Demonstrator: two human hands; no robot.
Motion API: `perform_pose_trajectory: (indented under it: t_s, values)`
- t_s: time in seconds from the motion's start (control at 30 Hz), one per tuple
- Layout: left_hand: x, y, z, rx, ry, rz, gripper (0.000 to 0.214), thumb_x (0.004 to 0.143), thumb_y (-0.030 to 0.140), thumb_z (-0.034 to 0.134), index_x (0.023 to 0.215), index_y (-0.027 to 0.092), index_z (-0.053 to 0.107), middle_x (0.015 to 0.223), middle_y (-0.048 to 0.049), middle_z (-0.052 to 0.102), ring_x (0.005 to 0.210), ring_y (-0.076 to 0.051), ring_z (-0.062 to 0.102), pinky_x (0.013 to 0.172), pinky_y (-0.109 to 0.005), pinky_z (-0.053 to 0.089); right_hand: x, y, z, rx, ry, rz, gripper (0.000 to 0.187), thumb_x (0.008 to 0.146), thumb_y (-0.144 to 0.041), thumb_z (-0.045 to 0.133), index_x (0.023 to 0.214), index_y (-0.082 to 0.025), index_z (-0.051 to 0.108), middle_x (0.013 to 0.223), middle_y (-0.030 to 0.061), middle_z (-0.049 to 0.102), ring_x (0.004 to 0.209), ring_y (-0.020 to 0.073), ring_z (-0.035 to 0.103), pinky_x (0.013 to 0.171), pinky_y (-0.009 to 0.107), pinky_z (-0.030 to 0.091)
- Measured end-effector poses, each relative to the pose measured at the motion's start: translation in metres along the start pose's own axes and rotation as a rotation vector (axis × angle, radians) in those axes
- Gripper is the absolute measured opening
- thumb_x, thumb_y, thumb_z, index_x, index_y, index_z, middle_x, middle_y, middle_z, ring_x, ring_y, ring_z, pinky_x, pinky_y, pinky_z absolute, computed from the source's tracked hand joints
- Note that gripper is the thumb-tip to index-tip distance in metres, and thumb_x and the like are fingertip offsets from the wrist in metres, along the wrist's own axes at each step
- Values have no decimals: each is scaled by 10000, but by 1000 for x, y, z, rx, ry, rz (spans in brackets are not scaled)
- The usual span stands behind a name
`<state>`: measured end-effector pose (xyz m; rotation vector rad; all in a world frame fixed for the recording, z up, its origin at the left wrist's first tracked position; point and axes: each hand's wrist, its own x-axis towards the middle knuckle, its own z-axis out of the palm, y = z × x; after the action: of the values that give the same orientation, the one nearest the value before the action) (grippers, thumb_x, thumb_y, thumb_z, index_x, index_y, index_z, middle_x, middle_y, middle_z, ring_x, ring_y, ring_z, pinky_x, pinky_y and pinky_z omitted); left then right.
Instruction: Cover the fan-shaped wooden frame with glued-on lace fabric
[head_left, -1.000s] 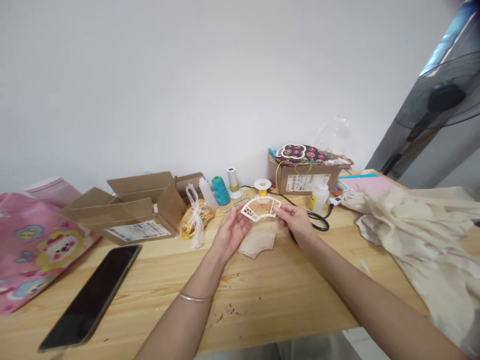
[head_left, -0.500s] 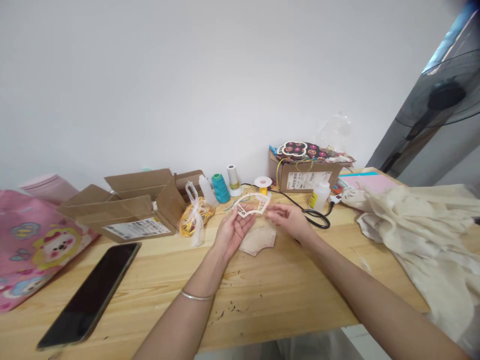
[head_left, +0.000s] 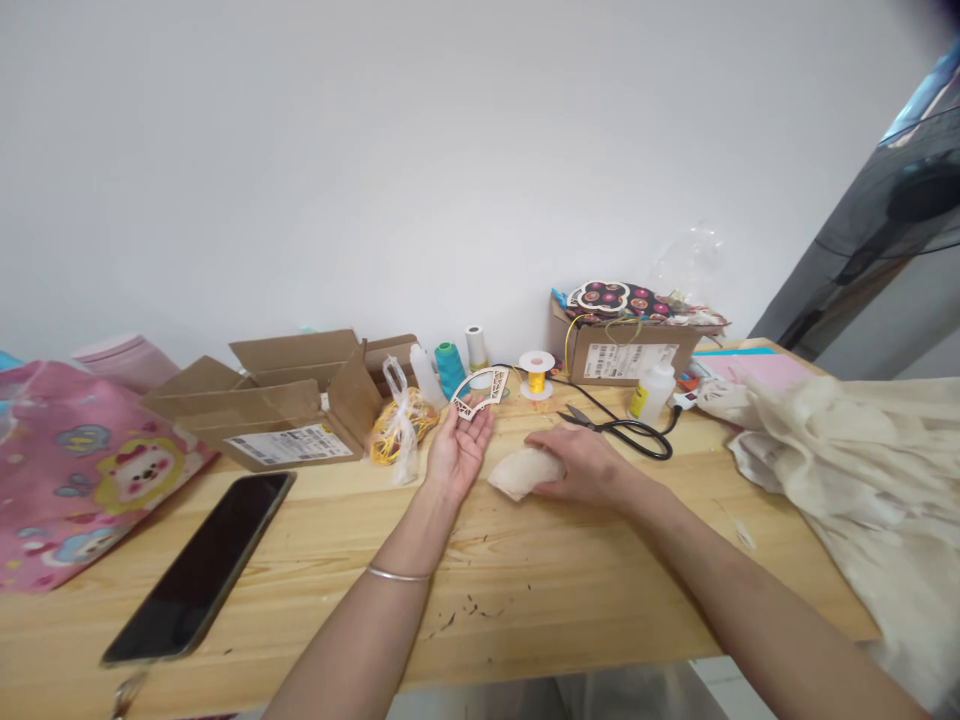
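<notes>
My left hand (head_left: 459, 452), palm up, holds a pale fan-shaped frame (head_left: 496, 388) with cut-out lattice ends, its lower edge pinched at the fingertips. To the right, my right hand (head_left: 589, 465) grips the right edge of a beige fan-shaped fabric piece (head_left: 521, 472) between thumb and fingers. That piece is bowed and close to the tabletop; whether it still touches the wood I cannot tell. Black-handled scissors (head_left: 626, 430) lie just beyond my right hand. Behind the frame stand a teal thread cone (head_left: 450, 370) and a white thread cone (head_left: 475, 350). A spool of yellow thread (head_left: 537, 378) is nearby.
An open cardboard box (head_left: 277, 425) and a black phone (head_left: 199, 565) are on the left, beside a pink printed bag (head_left: 112, 480). At the right are a glue bottle (head_left: 652, 392), a filled carton (head_left: 622, 355) and crumpled cream cloth (head_left: 832, 450). Bagged yellow cord (head_left: 405, 425) sits centre-left.
My right hand has left the frame and taken hold of the fabric piece's right edge, bending it. The frame now rests in my left hand alone. The view has shifted slightly.
</notes>
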<state>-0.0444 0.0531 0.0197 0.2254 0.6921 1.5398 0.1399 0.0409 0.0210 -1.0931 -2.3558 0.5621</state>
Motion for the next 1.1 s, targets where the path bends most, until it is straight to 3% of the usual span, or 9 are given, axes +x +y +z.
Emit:
perform_pose_trajectory:
  t_s: [0.07,0.13,0.23,0.33,0.73,1.1]
  values:
    - [0,0,0,-8,9,6,223,858,218,401,824,137,605,778,-56,670,726,-115,641,754,-268,500,0,-1,-2,325,120,122,513,529,-332,716,996,-188,563,897,73,635,818,212,575,758,372,427]
    - [1,0,-1,-11,17,-2,223,857,222,404,824,133,605,776,-58,670,724,-114,640,752,-265,501,0,-2,-4,789,205,222,475,583,-384,678,1000,-206,535,878,46,634,788,181,588,738,347,442]
    - [1,-1,-1,-8,24,-19,211,849,233,422,830,125,602,788,-67,671,747,-122,641,745,-262,504,-1,-5,-7,1372,185,251,397,664,-449,602,986,-227,535,902,35,642,794,166,597,724,331,455]
    - [3,-3,-2,-9,22,-20,196,842,232,438,824,125,602,781,-65,671,748,-126,643,738,-264,508,-2,-8,-6,1619,106,237,360,647,-454,615,924,-229,568,873,26,661,810,174,600,727,331,457]
    - [2,-4,-3,16,6,-32,193,841,218,435,818,133,606,794,-70,669,722,-119,639,761,-273,493,-3,-8,-5,1747,57,166,366,651,-293,523,1010,-225,533,968,39,646,959,214,566,859,408,388]
    - [2,-4,-3,44,9,-34,189,838,226,437,825,140,605,789,-67,669,718,-123,639,742,-277,499,-3,-7,-3,1418,94,176,459,600,-276,520,1055,-217,489,1125,72,574,997,227,540,792,384,441]
